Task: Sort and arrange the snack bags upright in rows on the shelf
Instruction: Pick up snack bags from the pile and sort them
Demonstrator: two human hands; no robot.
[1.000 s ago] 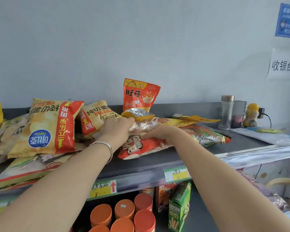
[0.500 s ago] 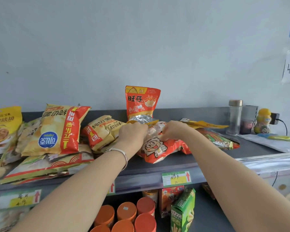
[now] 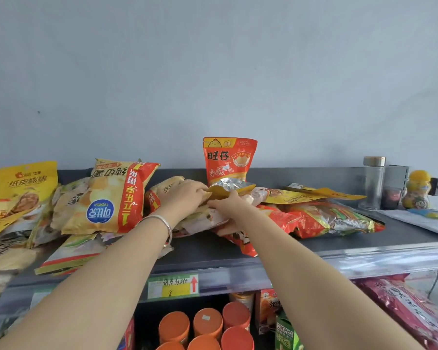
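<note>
Left hand (image 3: 185, 195) pinches the yellow bag (image 3: 229, 191) at twelve o'clock; right hand (image 3: 229, 208) grips the pale bag (image 3: 200, 220) below. Looks light, slippery: hold edges.

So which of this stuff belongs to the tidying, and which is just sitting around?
Job: upright orange bag, yellow-edged foil bag gripped by left hand, right hand beside it, upside-down chip bag, yellow walnut bag, flat red bags, shelf.
Just there: steel flask, yellow bottle, orange-lidded cans, price label.

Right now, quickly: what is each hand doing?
Left hand: closed, pinching the yellow-edged foil bag.
Right hand: closed, gripping the pale bag below it.
</note>
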